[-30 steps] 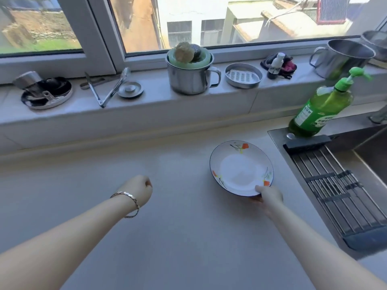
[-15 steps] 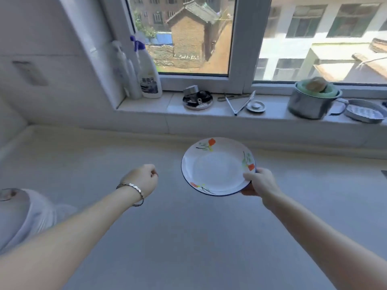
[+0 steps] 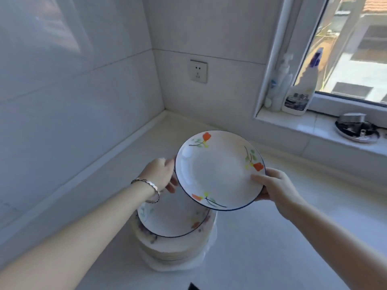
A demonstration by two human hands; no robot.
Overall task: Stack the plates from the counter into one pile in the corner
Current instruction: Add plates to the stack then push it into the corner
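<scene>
A white plate (image 3: 217, 170) with orange flowers and a thin blue rim hangs tilted in the air above the counter. My right hand (image 3: 274, 188) grips its right edge, thumb on top. At the plate's left edge is my left hand (image 3: 161, 174), wearing a silver bracelet, with fingers touching the rim. Directly below stands a tall pile of plates (image 3: 173, 233) on the counter, its top plate showing the same flower pattern. My left forearm hides the pile's left side.
White tiled walls meet in a corner (image 3: 164, 109) behind the pile. A wall socket (image 3: 198, 71) sits above the counter. On the window sill stand spray bottles (image 3: 299, 88) and a metal dish (image 3: 356, 128).
The view swung left from the sink to the corner. My right hand carried the plate over the pile, and my left hand opened from a fist and reached the plate's left rim.
</scene>
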